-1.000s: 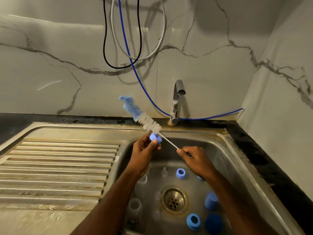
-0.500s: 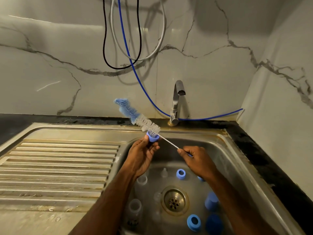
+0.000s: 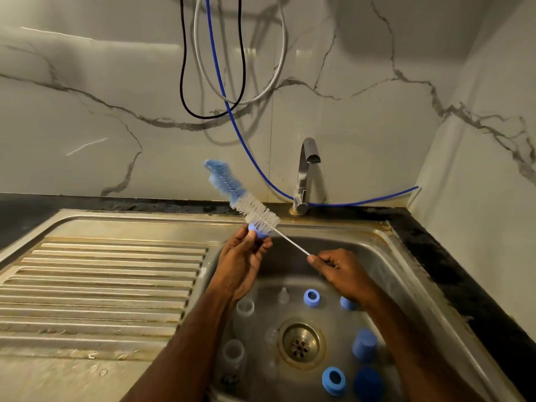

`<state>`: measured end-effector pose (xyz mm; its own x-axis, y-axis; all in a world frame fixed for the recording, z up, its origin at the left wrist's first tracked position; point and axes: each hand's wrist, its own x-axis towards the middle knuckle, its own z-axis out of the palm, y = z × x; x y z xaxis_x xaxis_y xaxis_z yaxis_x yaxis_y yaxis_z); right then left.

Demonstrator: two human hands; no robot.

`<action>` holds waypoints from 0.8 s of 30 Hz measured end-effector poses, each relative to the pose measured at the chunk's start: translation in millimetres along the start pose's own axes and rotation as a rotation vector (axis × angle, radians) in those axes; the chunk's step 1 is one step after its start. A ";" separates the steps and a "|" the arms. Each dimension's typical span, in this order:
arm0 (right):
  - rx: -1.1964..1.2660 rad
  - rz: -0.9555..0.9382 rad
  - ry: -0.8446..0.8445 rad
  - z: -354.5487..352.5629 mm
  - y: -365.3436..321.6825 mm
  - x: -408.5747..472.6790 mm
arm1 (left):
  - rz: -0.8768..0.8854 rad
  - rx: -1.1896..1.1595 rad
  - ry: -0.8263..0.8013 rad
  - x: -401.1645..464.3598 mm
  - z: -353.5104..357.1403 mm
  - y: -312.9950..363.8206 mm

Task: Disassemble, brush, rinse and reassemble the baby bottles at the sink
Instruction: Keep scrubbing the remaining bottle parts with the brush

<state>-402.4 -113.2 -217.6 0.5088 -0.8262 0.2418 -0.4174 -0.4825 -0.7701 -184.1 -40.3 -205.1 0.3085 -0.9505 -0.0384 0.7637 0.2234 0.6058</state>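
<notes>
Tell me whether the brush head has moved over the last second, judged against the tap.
Yes. The bottle brush slid left, away from the tap, half a second ago, then came back right to nearly where it began, passing through the blue ring.

Your two forearms are bare, with no sleeves in view. Your left hand (image 3: 242,264) and right hand (image 3: 346,274) wear no gloves, rings or watch.

Against the tap (image 3: 305,175), the brush (image 3: 242,198) sits further right than half a second ago, nearly back where it was a second ago. Its bristles are drawn partway back through the ring (image 3: 256,230) that the left hand (image 3: 240,261) pinches.
</notes>
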 end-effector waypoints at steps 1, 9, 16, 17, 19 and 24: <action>0.029 0.006 -0.030 -3.0 1.5 -0.8 | 0.004 -0.008 0.004 -0.4 -0.4 1.8; -0.189 -0.034 0.202 9.1 -2.8 0.0 | -0.033 0.027 -0.004 -1.3 3.1 -5.5; -0.164 -0.059 0.069 2.9 2.3 -3.5 | -0.023 0.011 -0.005 -1.1 -0.7 -0.1; -0.171 -0.059 0.087 6.4 0.6 -2.9 | -0.033 0.040 -0.016 -1.5 0.2 -1.7; -0.182 -0.030 0.146 10.6 -0.4 -1.2 | -0.034 0.106 -0.034 -1.3 -0.1 -4.7; -0.148 -0.002 0.202 3.3 4.8 -0.6 | 0.015 0.089 0.047 2.5 -5.1 0.6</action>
<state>-402.2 -114.0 -223.4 0.3550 -0.8595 0.3678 -0.5298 -0.5091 -0.6783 -179.9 -41.5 -208.9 0.3471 -0.9356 -0.0652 0.7062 0.2149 0.6746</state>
